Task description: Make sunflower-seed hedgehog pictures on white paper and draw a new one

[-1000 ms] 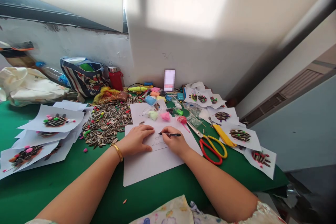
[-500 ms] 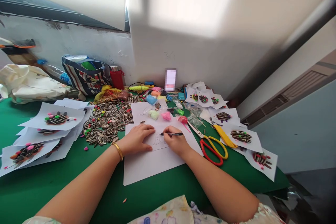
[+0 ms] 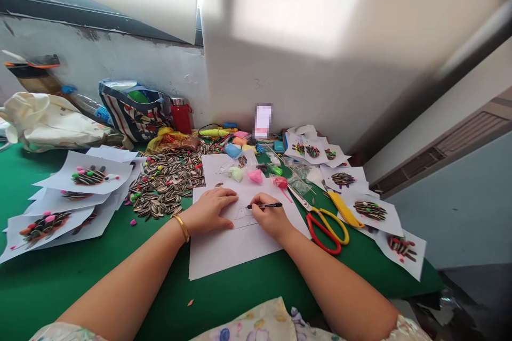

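My right hand grips a black pen, its tip on a white sheet of paper. Faint line drawing shows on the paper between my two hands. My left hand, with a gold bangle at the wrist, lies flat on the sheet, fingers spread. Just beyond are small bags of soft clay: pale green, pink and red. Scissors with a red and a yellow handle lie right of my right hand.
A heap of striped sunflower seeds spreads at left. Seed-decorated papers lie in a left stack and along the right. A yellow utility knife, a red flask, a striped bag and a phone are farther back.
The pen hand has shifted very slightly over the drawing, pen still gripped. The left hand stays on the paper. The whole view has moved a little.
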A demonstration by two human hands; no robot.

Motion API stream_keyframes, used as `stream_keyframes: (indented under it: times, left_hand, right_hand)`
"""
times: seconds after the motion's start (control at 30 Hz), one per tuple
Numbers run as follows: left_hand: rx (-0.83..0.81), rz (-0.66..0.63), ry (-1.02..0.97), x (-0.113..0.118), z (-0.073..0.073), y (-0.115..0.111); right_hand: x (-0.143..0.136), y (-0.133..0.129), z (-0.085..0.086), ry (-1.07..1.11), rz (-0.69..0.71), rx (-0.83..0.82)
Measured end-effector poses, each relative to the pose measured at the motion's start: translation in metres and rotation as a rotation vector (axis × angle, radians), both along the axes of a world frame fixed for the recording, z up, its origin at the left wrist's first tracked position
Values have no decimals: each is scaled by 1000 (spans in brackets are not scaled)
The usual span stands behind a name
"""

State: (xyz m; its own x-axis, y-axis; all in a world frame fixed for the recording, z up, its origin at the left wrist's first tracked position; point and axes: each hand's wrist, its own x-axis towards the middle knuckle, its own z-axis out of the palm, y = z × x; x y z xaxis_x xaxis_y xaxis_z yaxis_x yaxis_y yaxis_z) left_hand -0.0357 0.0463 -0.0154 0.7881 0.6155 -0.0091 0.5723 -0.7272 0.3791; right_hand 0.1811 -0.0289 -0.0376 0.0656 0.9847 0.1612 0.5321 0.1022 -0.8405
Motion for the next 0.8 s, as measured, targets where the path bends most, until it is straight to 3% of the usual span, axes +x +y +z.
stream_keyframes:
  times: [0.8]
  left_hand:
    - [2, -8, 0, -1, -5, 2]
  right_hand:
    - [2, -7, -2, 58, 3, -28]
